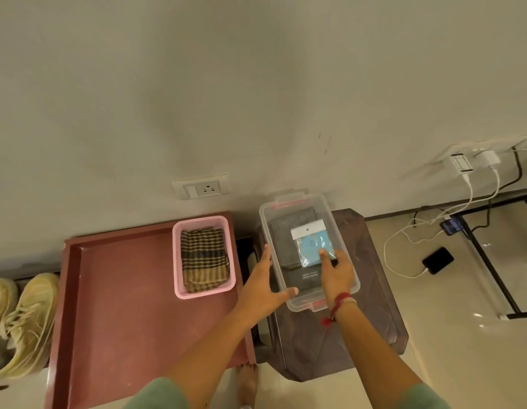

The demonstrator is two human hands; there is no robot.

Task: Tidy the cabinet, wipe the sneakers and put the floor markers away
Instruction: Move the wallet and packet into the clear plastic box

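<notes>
1. At the far left we see a pair of pale yellow sneakers [23, 320] side by side on the floor, just beside the cabinet's left edge.
2. The reddish-brown cabinet top [123, 290] has a raised rim and stands against the wall.
3. In its far right corner sits a pink plastic basket [176, 261] holding a folded brown-and-black checked cloth [204, 258].
4. On the wall above the basket is a white wall socket [201, 188].
5. The left hand [265, 278] lies flat against the left outer wall of the box, fingers straight and thumb spread across the near rim.
6. The clear plastic storage box [289, 199], with pink clips at both ends and no lid on it, rests on a dark brown plastic stool [374, 305] just right of the cabinet.
7. Inside the box, on top of dark flat items, lies a clear packet of blue discs [311, 243] with a white header card.
8. The right hand [337, 273] reaches into the box, a fingertip on the packet's near right corner. We cannot tell whether the hand grips the packet or only touches it. A red thread bracelet [340, 302] circles the wrist. The two hands are near each other but apart.
9. Further right, white chargers [474, 160] are plugged into the wall, and their cables run down to a black phone [437, 260] on the floor.
</notes>
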